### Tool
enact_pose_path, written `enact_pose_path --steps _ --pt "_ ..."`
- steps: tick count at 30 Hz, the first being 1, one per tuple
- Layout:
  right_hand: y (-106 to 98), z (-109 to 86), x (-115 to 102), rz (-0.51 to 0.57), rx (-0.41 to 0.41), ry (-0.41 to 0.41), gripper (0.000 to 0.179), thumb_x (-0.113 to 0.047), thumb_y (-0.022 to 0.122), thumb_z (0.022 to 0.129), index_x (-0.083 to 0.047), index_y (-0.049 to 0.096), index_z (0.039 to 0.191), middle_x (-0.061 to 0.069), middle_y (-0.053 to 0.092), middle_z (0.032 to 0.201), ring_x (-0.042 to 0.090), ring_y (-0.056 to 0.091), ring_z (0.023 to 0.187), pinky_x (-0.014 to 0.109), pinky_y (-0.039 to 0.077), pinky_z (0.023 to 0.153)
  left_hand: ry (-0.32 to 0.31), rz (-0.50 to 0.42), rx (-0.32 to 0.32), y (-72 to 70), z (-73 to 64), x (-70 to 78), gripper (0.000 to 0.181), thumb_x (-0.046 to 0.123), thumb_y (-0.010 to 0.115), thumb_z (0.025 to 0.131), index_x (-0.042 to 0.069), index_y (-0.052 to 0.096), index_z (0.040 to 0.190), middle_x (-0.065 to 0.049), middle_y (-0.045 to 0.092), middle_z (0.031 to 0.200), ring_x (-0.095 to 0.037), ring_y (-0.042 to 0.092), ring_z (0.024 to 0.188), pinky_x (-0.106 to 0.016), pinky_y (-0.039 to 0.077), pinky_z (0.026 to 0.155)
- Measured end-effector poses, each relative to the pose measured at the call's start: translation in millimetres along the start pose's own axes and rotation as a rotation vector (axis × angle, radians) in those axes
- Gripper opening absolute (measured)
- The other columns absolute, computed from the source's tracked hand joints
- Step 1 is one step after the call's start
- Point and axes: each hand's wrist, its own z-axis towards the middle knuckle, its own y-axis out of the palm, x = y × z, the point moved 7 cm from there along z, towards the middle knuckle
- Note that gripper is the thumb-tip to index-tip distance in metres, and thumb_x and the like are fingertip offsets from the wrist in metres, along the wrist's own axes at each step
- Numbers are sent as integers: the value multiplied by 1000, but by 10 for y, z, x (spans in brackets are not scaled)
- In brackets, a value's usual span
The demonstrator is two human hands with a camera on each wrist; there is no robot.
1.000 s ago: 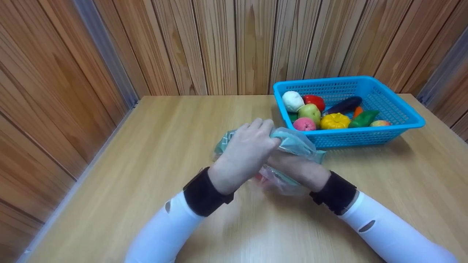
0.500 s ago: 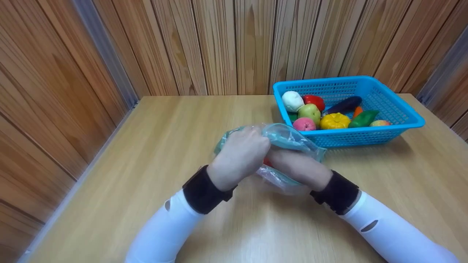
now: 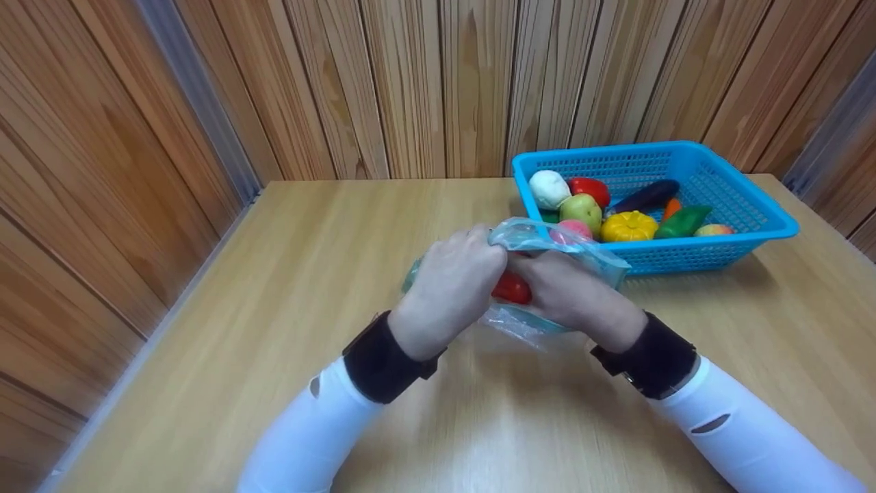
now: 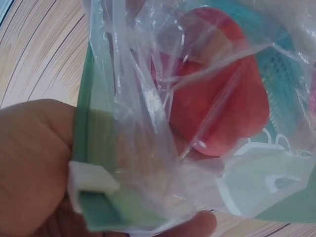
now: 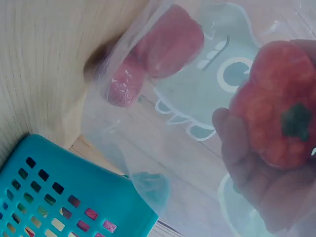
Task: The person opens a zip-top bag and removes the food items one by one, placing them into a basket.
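Note:
My left hand [image 3: 452, 287] grips the rim of a clear plastic zip bag [image 3: 523, 234], its fingers beside the green zip strip and white slider [image 4: 91, 180] in the left wrist view. My right hand [image 3: 564, 287] is inside the bag's mouth and holds a red bell pepper [image 3: 512, 289]. The right wrist view shows the pepper's green stem [image 5: 296, 121] with curled fingers [image 5: 234, 138] beneath it, seen through plastic. Farther along in the bag lie two reddish rounded pieces, a larger one [image 5: 170, 42] and a smaller one [image 5: 126, 81]. Pale green cartoon figures are printed on the bag.
A blue perforated basket [image 3: 718, 248] stands behind the bag to the right. It holds a yellow pumpkin [image 3: 628, 226], an eggplant [image 3: 647, 197], a green pear-like fruit [image 3: 582, 213] and several other fruits and vegetables. Wood-panelled walls [image 3: 410, 89] border the wooden table [image 3: 328, 239].
My right hand has drawn back to the right, towards the bag's mouth, and the red bell pepper has come into view with it. My left hand stays on the bag's rim.

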Motion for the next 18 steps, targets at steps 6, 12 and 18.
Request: enact_pose_path --steps 6,12,18 --pt "-39 -53 -80 -90 155 -156 74 -24 91 72 -9 56 136 15 62 130 34 56 117 47 54 93 -29 32 -11 24 12 -35 22 15 74 89 7 72 109 -9 65 89 -21 64 75 -34 60 70" --pt "-95 -86 -97 -71 262 -233 72 -27 88 76 -9 55 137 17 61 130 35 58 115 47 55 91 -37 38 41 -3 3 -53 14 10 71 89 9 72 103 -8 64 85 -21 65 72 -35 59 63" --pt "-128 -49 2 130 171 -124 69 -19 81 75 -8 55 138 15 62 131 34 57 114 51 53 89 -37 90 70 -4 10 -76 16 15 72 90 10 72 105 -8 65 85 -22 67 70 -35 60 63"
